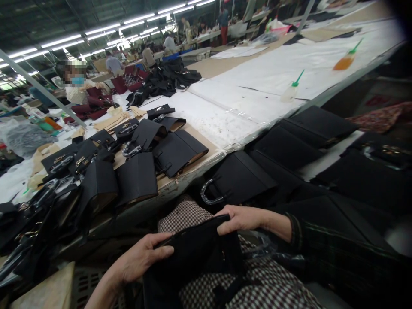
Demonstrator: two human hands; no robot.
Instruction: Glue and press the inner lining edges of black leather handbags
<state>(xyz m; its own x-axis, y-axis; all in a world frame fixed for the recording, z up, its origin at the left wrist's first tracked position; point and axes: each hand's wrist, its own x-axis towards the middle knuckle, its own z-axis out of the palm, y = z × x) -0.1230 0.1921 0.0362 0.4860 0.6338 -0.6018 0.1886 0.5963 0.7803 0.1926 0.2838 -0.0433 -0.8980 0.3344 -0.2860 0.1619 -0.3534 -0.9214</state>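
Observation:
A black handbag (196, 253) lies across my lap, over a checked apron (270, 283). My left hand (141, 257) grips its upper edge at the left, thumb on the near side. At the right end of that same edge, my right hand (240, 219) pinches the bag between thumb and fingers. Part of the bag's lower body runs out of view at the bottom. Just beyond my right hand, another black handbag with a plastic-wrapped handle (212, 193) rests among a stack of black bags (286, 146).
Black handbags (137, 176) crowd the left part of the white worktable (225, 103). Two squeeze bottles, one pale (291, 91) and one orange (346, 62), stand on it to the right. A masked person (77, 88) works across the table by dark red bags (96, 103).

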